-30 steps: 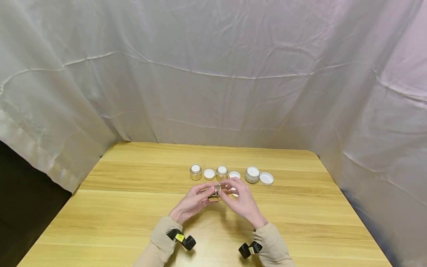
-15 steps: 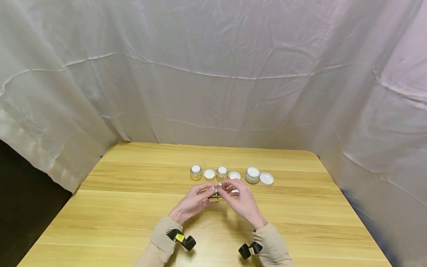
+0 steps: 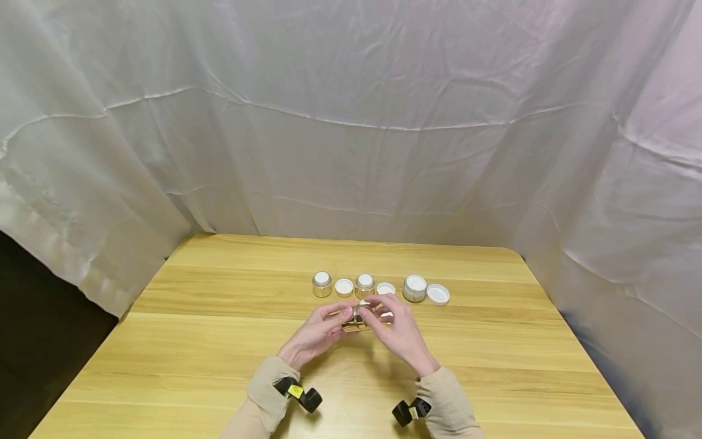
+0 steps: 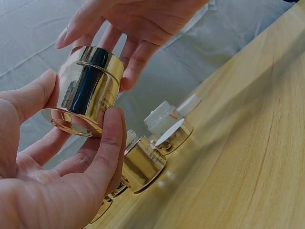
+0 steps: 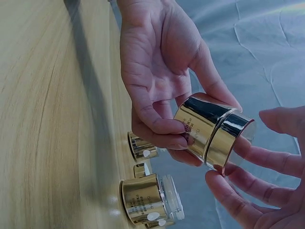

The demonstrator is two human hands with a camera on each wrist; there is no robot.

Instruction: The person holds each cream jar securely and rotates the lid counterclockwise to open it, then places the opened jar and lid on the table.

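Observation:
A shiny gold cosmetic jar (image 3: 355,325) is held between both hands above the table. My left hand (image 3: 315,332) grips its body, thumb on one side and fingers on the other, as the left wrist view shows. Beyond a seam sits the jar's gold lid (image 5: 222,147), with a clear outer edge. My right hand (image 3: 398,328) is at that end, fingers curled round the lid; its thumb looks slightly apart in the right wrist view. Whether the lid is loose cannot be seen. Printed text shows on the jar body (image 4: 102,102).
Behind the hands stand a gold jar (image 3: 322,286), a second gold jar (image 3: 364,286) and a whitish glass jar (image 3: 414,289). Upturned white-lined lids (image 3: 343,287) lie beside them. The wooden table (image 3: 219,341) meets a grey curtain (image 3: 351,164) at the back.
The hands and the held jar stay nearly in place. My right fingertips have shifted slightly at the lid, and reflections on the gold differ.

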